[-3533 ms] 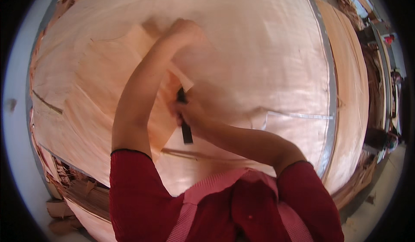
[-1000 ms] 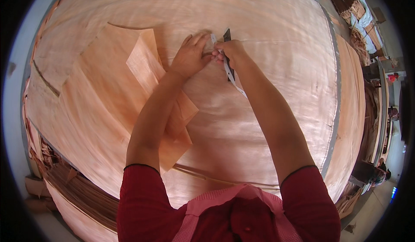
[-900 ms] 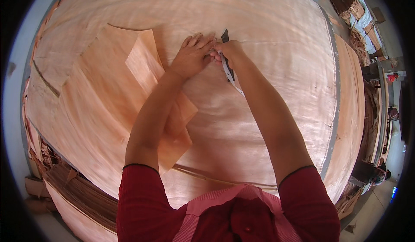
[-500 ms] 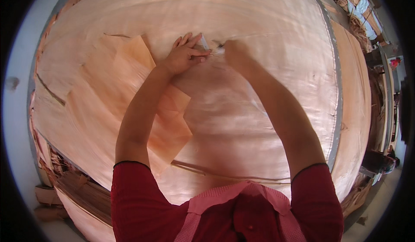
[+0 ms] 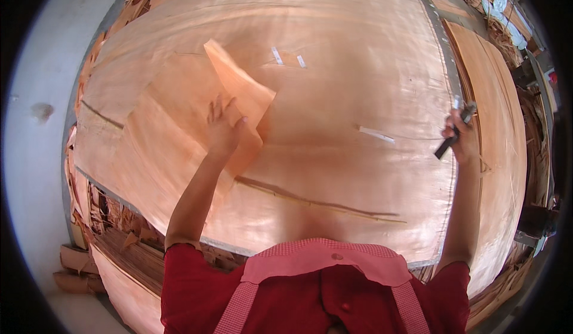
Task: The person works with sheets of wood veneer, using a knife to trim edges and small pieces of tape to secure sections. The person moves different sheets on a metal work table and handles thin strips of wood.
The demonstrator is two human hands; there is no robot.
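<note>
While the left hand (image 5: 223,128) spreads its fingers over the loose wood sheet (image 5: 173,104), contact unclear, the right hand (image 5: 464,142) curls round a black tool (image 5: 443,149). The loose sheet lies left on the big sheet (image 5: 364,89), one edge raised. Shifting it seems the step in hand; the next move calls for a gentle pinch.

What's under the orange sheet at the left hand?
The orange sheet hides whatever lies directly beneath it; past its right edge, a wide pale sheet shows.
</note>
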